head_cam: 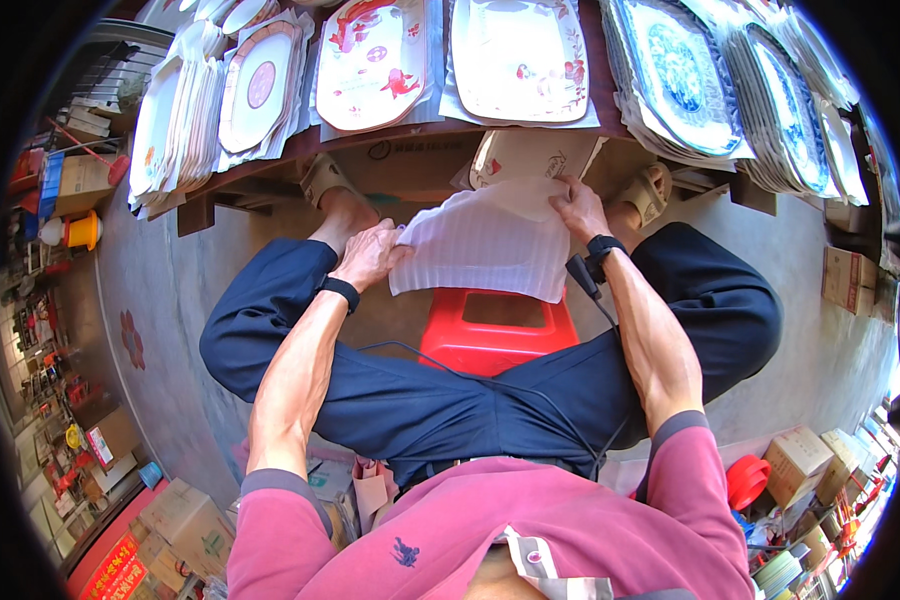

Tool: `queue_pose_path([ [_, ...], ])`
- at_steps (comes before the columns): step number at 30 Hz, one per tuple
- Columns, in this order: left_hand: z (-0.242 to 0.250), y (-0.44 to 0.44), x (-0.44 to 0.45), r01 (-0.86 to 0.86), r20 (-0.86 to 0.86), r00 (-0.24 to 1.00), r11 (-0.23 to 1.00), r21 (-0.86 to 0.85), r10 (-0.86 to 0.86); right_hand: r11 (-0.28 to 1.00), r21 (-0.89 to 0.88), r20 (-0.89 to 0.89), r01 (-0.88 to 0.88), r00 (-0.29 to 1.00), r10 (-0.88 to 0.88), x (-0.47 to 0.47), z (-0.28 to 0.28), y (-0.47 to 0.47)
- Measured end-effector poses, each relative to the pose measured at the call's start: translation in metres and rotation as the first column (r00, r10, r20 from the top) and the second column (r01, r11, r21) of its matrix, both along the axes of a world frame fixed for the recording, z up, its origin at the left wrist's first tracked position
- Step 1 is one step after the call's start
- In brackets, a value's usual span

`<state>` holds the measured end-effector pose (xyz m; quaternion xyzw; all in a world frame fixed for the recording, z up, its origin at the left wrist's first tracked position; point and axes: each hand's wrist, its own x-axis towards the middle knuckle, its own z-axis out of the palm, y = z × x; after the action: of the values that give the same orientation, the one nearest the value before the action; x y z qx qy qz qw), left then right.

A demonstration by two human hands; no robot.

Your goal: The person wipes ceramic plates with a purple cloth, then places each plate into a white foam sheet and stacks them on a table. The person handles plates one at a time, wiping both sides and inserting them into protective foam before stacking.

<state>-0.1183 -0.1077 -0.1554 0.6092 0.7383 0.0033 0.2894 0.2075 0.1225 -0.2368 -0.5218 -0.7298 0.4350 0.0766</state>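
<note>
A sheet of white foam wrapping (487, 244) is stretched between my two hands. My left hand (371, 251) pinches its left edge. At its upper right, my right hand (579, 208) grips the corner. Just beyond the sheet lies a white rectangular plate (514, 157) with a red motif and dark script, partly under the table edge. The sheet hides the plate's near side. Below the sheet, a red plastic stool (495, 337) shows between my legs.
A dark wooden table (300, 161) crosses the front, bearing a goldfish-patterned plate (371, 64), a flower-patterned plate (521, 60) and a stack of blue-and-white plates (679, 71). A black cable (420, 349) crosses my lap. Cardboard boxes (799, 465) stand behind right.
</note>
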Motion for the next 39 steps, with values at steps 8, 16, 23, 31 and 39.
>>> queue_pose_path([
  [8,-0.036,-0.016,-0.007,-0.255,0.006,0.967,0.966,0.035,0.255,0.944,-0.314,-0.250,-0.104,0.968,0.023,-0.001,0.015,-0.020],
  [16,-0.047,-0.012,-0.001,-0.400,-0.085,0.916,0.907,-0.130,0.392,0.966,-0.080,-0.315,-0.244,0.926,0.208,-0.006,0.031,-0.051],
  [23,-0.057,-0.014,-0.010,-0.433,0.062,0.869,0.815,-0.384,0.491,0.946,-0.301,-0.187,-0.117,0.980,0.062,0.011,0.004,-0.044],
  [31,-0.015,-0.007,0.006,-0.153,-0.211,0.977,0.763,-0.628,0.022,0.900,-0.402,-0.122,-0.166,0.984,0.126,0.011,0.000,-0.040],
  [39,0.080,0.021,0.021,0.032,0.167,0.986,0.983,-0.182,-0.001,0.878,-0.451,-0.109,-0.158,0.987,0.122,0.004,0.011,-0.043],
])
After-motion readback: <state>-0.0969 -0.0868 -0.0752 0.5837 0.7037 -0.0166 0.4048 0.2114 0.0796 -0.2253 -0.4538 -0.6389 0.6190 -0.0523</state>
